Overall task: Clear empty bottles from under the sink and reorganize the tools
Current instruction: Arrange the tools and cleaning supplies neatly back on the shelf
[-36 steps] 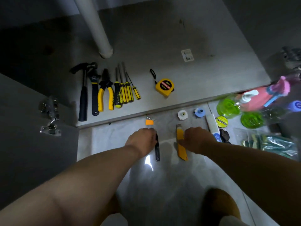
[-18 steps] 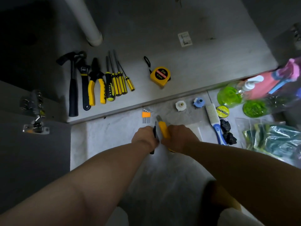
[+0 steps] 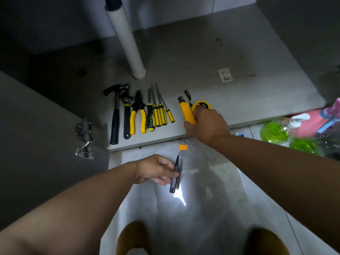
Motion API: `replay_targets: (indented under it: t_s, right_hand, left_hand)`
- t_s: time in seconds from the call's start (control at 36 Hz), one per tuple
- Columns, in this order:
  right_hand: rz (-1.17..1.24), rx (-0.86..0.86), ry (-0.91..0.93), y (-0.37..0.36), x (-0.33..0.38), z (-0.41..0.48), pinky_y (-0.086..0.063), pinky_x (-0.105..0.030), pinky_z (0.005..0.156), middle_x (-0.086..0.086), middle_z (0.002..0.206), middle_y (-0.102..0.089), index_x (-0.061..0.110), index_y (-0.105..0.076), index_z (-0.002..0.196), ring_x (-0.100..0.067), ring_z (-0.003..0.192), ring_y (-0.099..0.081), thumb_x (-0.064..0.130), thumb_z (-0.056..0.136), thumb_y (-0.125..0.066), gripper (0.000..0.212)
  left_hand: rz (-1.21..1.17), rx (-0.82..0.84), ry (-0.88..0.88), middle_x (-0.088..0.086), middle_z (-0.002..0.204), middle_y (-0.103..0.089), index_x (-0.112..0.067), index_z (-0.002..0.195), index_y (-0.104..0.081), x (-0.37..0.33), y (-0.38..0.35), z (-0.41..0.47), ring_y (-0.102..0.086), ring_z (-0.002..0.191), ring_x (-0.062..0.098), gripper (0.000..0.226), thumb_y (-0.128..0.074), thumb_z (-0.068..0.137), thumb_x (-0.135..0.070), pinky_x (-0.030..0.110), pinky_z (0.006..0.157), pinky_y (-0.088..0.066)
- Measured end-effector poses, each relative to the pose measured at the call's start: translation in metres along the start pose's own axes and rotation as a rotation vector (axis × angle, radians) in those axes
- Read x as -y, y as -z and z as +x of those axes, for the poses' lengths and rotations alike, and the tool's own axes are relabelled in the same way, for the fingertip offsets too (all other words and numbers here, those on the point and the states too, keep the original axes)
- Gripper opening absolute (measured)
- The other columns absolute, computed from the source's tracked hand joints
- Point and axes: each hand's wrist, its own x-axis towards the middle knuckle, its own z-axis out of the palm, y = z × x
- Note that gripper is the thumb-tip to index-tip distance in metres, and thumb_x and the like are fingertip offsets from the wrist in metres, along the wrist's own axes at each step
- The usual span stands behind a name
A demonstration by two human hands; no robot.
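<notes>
My right hand [image 3: 207, 124] grips a yellow utility knife [image 3: 186, 111] over the cabinet floor [image 3: 184, 57], just left of the yellow tape measure [image 3: 202, 104]. My left hand [image 3: 153, 169] pinches a thin black tool [image 3: 174, 174] above the tiled floor. Left of the knife lies a row of tools: hammer [image 3: 115, 115], wrench [image 3: 127, 116], yellow pliers [image 3: 138, 115] and several yellow-black screwdrivers [image 3: 158, 111]. A small orange-topped packet [image 3: 183, 147] lies on the tiles by the cabinet edge.
A white drain pipe [image 3: 127, 43] stands behind the tools. Green and pink bottles [image 3: 287, 129] lie at the right on the floor. An open cabinet door with metal hinges [image 3: 85, 138] stands at the left. My knees show at the bottom.
My right hand has carried the yellow knife from the floor up to the cabinet floor beside the tape measure. My left hand stays low holding the black tool.
</notes>
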Motion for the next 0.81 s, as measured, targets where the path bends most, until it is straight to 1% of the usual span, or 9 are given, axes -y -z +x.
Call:
replay_targets:
  t_s: [0.11,0.19,0.31,0.44,0.53,0.58,0.67,0.72,0.81]
  right_hand:
    - [-0.063,-0.019,-0.011,-0.009,0.014,0.012,-0.042,-0.031,0.064,-0.003,0.078,-0.052,0.017,-0.052,0.088,-0.029,0.073,-0.054,0.041,0.082,-0.065,0.028]
    - [-0.091,-0.041,-0.015,-0.015,0.026,0.020,-0.042,-0.031,0.063,-0.005,0.082,-0.056,0.013,-0.058,0.097,-0.031,0.083,-0.062,0.041,0.085,-0.066,0.031]
    - [-0.099,-0.068,-0.063,-0.023,0.035,0.027,-0.043,-0.032,0.064,-0.012,0.096,-0.067,0.010,-0.061,0.101,-0.033,0.092,-0.065,0.037,0.087,-0.068,0.031]
    - [-0.044,-0.138,-0.009,-0.021,0.035,0.021,-0.038,-0.032,0.068,-0.016,0.110,-0.059,0.005,-0.057,0.110,-0.035,0.099,-0.061,0.030,0.093,-0.062,0.031]
    - [0.203,-0.073,0.046,-0.006,0.030,0.016,-0.043,-0.030,0.069,-0.007,0.090,-0.064,0.007,-0.063,0.096,-0.028,0.086,-0.061,0.023,0.093,-0.058,0.017]
    - [0.375,0.121,0.050,0.006,0.026,0.009,-0.043,-0.025,0.064,0.003,0.072,-0.062,0.011,-0.066,0.091,-0.017,0.071,-0.060,0.022,0.092,-0.058,0.014]
    - [0.444,0.345,0.046,0.018,0.016,-0.004,-0.041,-0.018,0.047,0.007,0.066,-0.063,0.019,-0.066,0.094,-0.004,0.052,-0.056,0.029,0.088,-0.066,0.011]
    - [0.400,0.342,0.083,0.023,0.009,-0.009,-0.041,-0.017,0.050,0.006,0.071,-0.063,0.020,-0.063,0.098,-0.003,0.055,-0.054,0.033,0.083,-0.075,0.022]
    - [0.329,0.185,0.156,0.029,0.002,-0.010,-0.040,-0.016,0.056,0.006,0.070,-0.060,0.016,-0.064,0.094,-0.004,0.058,-0.050,0.032,0.079,-0.081,0.028]
  left_hand:
    - [-0.146,0.070,-0.004,0.009,0.100,-0.075,-0.012,0.104,-0.071,-0.003,0.017,-0.013,-0.074,0.091,0.019,0.023,-0.080,0.085,-0.019,0.032,0.085,-0.060]
    - [-0.257,0.082,-0.040,0.009,0.103,-0.077,-0.017,0.097,-0.077,-0.008,0.025,-0.022,-0.076,0.093,0.018,0.017,-0.081,0.081,-0.023,0.028,0.079,-0.060]
    - [-0.396,0.004,-0.130,0.010,0.104,-0.077,-0.020,0.093,-0.080,-0.015,0.032,-0.027,-0.076,0.090,0.017,0.015,-0.082,0.079,-0.026,0.028,0.078,-0.061]
    - [-0.486,-0.166,-0.256,0.017,0.107,-0.076,-0.007,0.104,-0.074,-0.033,0.031,-0.026,-0.075,0.092,0.019,0.017,-0.073,0.090,-0.017,0.028,0.079,-0.061]
    - [-0.536,-0.287,-0.323,0.018,0.105,-0.076,-0.003,0.106,-0.071,-0.046,0.023,-0.023,-0.076,0.090,0.020,0.017,-0.071,0.092,-0.013,0.030,0.080,-0.062]
    - [-0.533,-0.363,-0.355,0.019,0.103,-0.076,-0.003,0.105,-0.069,-0.055,0.016,-0.021,-0.076,0.087,0.019,0.016,-0.070,0.093,-0.014,0.030,0.082,-0.062]
    - [-0.545,-0.456,-0.398,0.019,0.095,-0.077,-0.003,0.099,-0.069,-0.070,0.008,-0.019,-0.076,0.083,0.018,0.014,-0.073,0.092,-0.015,0.030,0.080,-0.062]
    - [-0.553,-0.495,-0.418,0.014,0.085,-0.075,-0.003,0.099,-0.069,-0.081,0.003,-0.018,-0.076,0.078,0.016,0.015,-0.074,0.091,-0.015,0.027,0.075,-0.062]
    - [-0.534,-0.519,-0.454,0.012,0.081,-0.074,-0.001,0.101,-0.067,-0.098,-0.004,-0.014,-0.075,0.071,0.013,0.020,-0.074,0.091,-0.016,0.024,0.070,-0.062]
